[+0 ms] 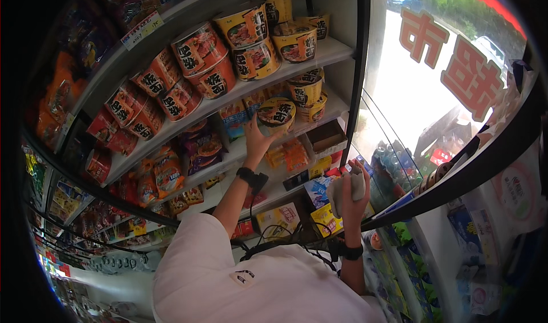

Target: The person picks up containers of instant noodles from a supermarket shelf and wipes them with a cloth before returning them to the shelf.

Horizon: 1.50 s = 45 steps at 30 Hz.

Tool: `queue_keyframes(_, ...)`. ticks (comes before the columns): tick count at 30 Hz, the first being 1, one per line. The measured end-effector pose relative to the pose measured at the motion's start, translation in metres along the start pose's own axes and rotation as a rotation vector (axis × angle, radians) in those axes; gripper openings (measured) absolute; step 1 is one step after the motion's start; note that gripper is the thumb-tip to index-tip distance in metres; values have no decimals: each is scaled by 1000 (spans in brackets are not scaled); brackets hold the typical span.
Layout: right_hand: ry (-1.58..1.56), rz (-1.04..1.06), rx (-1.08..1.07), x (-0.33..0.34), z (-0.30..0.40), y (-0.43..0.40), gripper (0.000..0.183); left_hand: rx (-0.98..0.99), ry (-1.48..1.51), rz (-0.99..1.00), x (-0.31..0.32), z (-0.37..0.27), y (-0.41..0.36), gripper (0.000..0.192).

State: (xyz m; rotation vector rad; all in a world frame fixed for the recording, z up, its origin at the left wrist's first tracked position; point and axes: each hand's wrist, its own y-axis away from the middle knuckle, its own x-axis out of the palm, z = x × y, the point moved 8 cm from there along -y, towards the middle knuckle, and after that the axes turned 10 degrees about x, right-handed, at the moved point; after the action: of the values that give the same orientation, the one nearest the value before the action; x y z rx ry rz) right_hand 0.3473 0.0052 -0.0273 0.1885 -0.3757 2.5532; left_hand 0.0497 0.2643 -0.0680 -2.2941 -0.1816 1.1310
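Note:
My left hand (259,139) has its thumb and fingers spread around a yellow instant noodle bucket (277,112) on the second shelf, gripping its side. Right behind that bucket stand two stacked yellow noodle buckets (309,92). Blue snack packets (234,118) lie to the left of my fingers. Lower and to the right, my right hand (358,190) holds a crumpled grey cloth (347,190) in front of the shelf's right end. An open cardboard box (325,139) sits on the shelf above the cloth.
Stacked orange noodle buckets (200,51) and more yellow ones (248,36) fill the upper shelf. Purple noodle packets (203,149) and orange packets (169,173) lie lower left. Boxes (280,220) stand at the bottom. A glass window (428,66) with red lettering is on the right.

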Motion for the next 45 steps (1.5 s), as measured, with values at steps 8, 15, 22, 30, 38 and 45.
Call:
queue_keyframes(8, 59, 11, 11, 0, 1, 8, 37, -55, 213, -94, 34, 0, -3, 138)
queue_keyframes(15, 60, -23, 38, -7, 7, 14, 37, -62, 354, -126, 38, 2, -10, 129)
queue_keyframes(22, 50, -34, 57, -8, -3, 13, 36, 93, 241, -216, 1, -22, -2, 110)
queue_keyframes(30, 0, 204, 221, 27, -45, -3, 43, 286, 258, -63, -84, -96, 23, 104)
queue_keyframes(38, -133, 475, 364, 81, -27, -2, 66, 84, 906, -32, -126, -132, 27, 92)
queue_keyframes(45, -370, 527, 288, 102, -2, 1, 74, 70, 1177, -89, -131, -174, 40, 84)
